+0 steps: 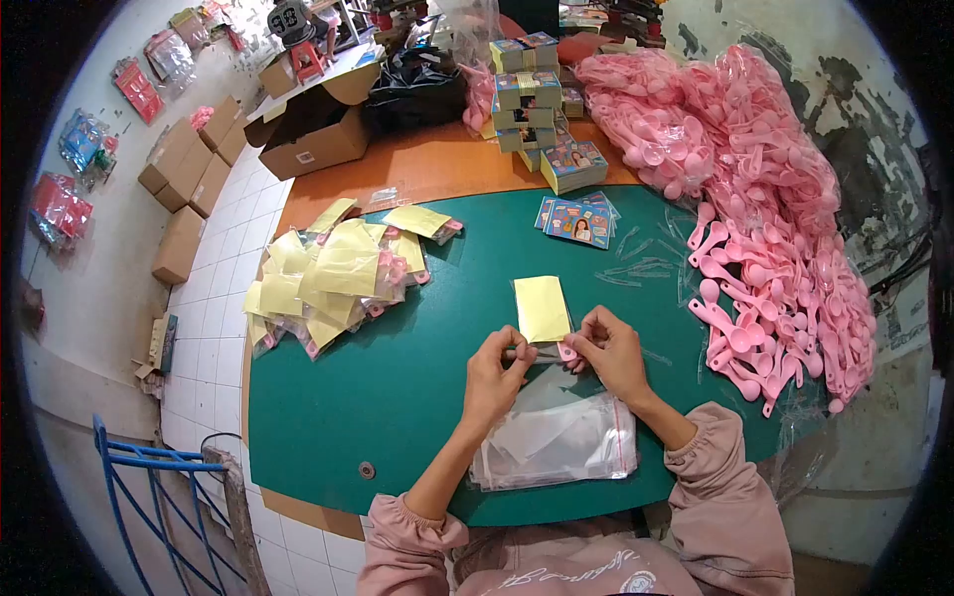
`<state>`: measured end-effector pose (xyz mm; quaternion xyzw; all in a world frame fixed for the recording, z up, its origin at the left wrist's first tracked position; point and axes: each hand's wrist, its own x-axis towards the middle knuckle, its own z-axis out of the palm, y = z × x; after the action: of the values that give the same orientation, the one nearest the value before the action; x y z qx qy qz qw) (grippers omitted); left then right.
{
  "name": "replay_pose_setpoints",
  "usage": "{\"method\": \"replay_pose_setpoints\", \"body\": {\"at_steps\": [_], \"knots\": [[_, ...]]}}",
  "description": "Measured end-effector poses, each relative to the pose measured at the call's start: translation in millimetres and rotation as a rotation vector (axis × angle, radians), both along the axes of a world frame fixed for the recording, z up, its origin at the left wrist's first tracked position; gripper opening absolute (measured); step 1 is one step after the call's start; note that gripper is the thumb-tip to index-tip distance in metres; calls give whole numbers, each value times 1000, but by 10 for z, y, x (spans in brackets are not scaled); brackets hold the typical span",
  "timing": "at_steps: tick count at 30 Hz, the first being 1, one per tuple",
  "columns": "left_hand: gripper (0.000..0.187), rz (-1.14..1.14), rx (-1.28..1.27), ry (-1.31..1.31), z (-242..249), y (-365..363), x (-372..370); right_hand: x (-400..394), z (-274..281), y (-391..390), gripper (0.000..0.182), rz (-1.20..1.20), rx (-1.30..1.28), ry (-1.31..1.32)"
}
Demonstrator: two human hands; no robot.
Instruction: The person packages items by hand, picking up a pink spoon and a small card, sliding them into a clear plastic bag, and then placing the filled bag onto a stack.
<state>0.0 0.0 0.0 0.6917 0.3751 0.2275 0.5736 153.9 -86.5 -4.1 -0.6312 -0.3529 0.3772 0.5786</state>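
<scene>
A clear bag with a yellow card lies on the green table top, the pink end of a spoon showing at its near edge. My left hand pinches the bag's near edge on the left. On the right my right hand has its fingers closed on the same edge, beside the pink end. Just below both hands rests a stack of clear plastic bags. Filled bags with yellow cards are heaped at the left. Pink spoons spread over the right side.
Printed cards lie beyond the hands, with stacked card bundles behind. Thin plastic strips are scattered to their right. An open cardboard box stands at the back left. A small metal washer sits near the front left edge.
</scene>
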Motion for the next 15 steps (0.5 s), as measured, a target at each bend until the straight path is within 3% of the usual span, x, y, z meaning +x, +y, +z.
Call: {"method": "replay_pose_setpoints", "body": {"at_steps": [9, 15], "knots": [[32, 67, -56, -96, 92, -41, 22, -63, 96, -12, 23, -24, -30, -13], [31, -43, -46, -65, 81, 62, -2, 3, 162, -10, 26, 31, -75, -36]]}}
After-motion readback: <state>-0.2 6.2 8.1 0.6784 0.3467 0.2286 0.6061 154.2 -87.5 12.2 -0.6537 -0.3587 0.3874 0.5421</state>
